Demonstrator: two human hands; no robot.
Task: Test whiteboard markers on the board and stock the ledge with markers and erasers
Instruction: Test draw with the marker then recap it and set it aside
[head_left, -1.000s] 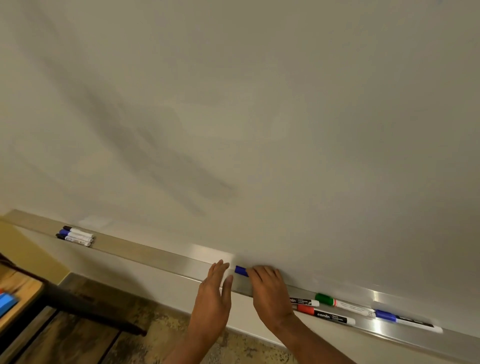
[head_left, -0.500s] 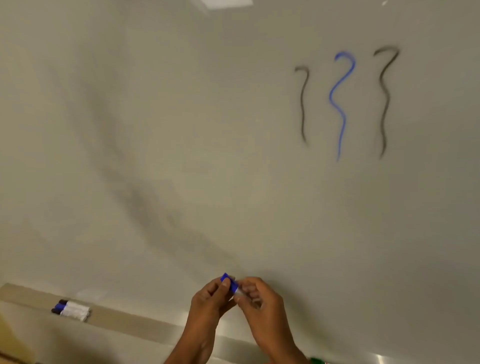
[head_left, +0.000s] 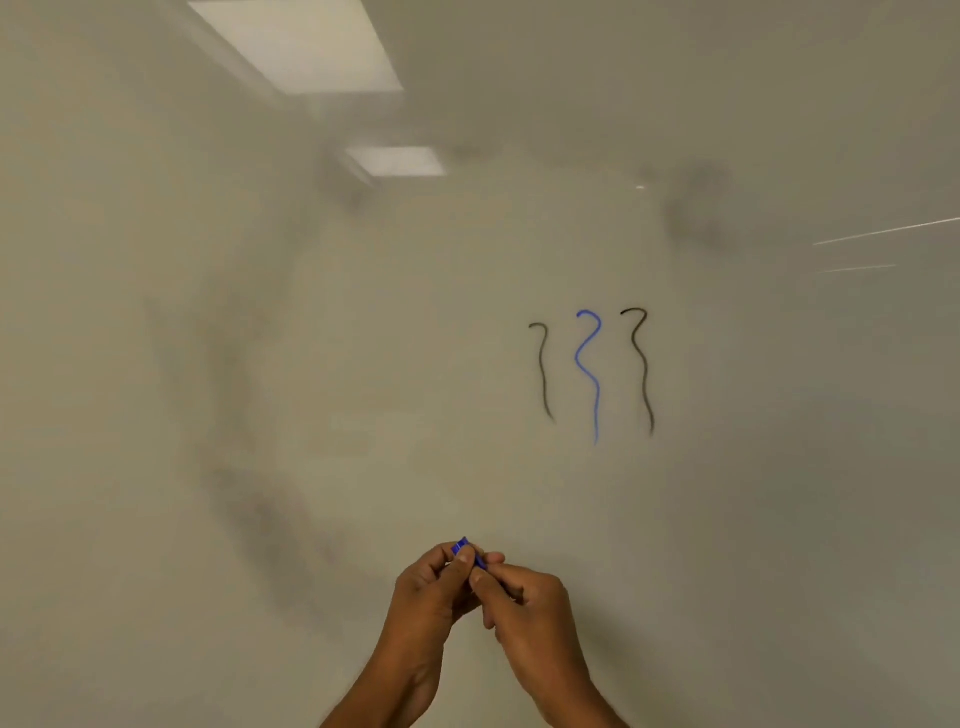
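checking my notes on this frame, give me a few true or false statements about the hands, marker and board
1. Both hands grip a blue marker. True.
2. Three wavy lines are on the whiteboard. True.
3. The middle wavy line is red. False: it is blue, between two dark ones.
4. The left hand rests flat on the board. False: it pinches the marker's blue end, with the right hand closed on the marker beside it.
5. The marker tip touches the board. False: the marker is held below the lines.
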